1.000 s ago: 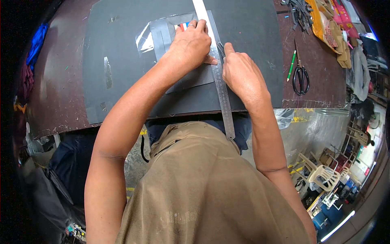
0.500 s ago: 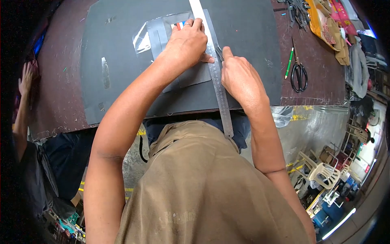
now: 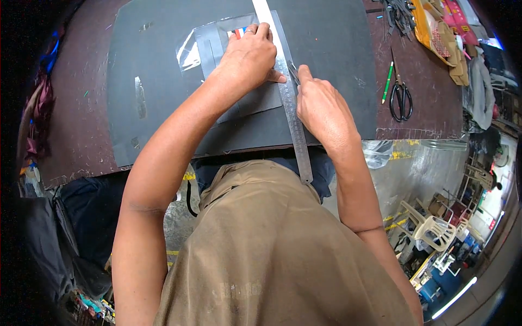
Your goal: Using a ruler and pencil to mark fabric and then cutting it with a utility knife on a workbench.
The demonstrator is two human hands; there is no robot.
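I see my left hand (image 3: 251, 57) pressed flat on the long metal ruler (image 3: 289, 103), fingers spread and holding nothing, pinning it on the grey sheet (image 3: 239, 108) that lies on the dark cutting mat (image 3: 326, 49). My right hand (image 3: 321, 106) sits just right of the ruler, fingers closed around a small knife (image 3: 294, 72) whose tip touches the ruler's edge. Well right of the ruler, black scissors (image 3: 401, 100) and a green pen (image 3: 387, 81) lie on the brown surface (image 3: 429, 108).
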